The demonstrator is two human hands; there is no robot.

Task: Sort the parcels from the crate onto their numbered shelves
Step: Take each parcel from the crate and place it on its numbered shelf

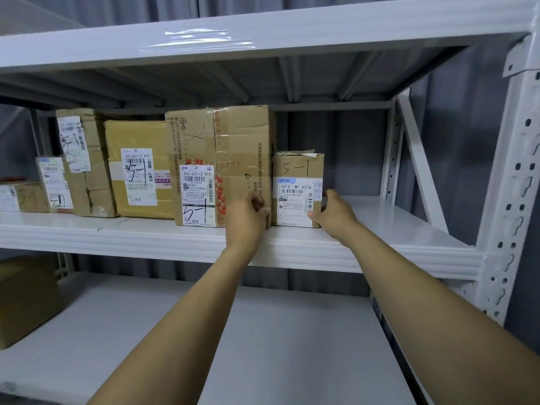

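From the head camera, the small box (298, 190) marked 5-1 stands near the front edge of the shelf (380, 211), just beside the tall box (222, 165) at its 9 o'clock. The right hand (336, 214) clasps its 4 o'clock corner, thumb in front. The left hand (247, 217) curls at the seam at 8 o'clock, on which box I cannot tell. A hard leftward shove could rock the tall box, and letting go this far forward could let the small box tip off.

Grey pleated curtain (131, 8) hung right across the background, folds showing up top and at far right. Before it stood a perforated white upright (520, 171), slanted brace (420, 165) alongside.
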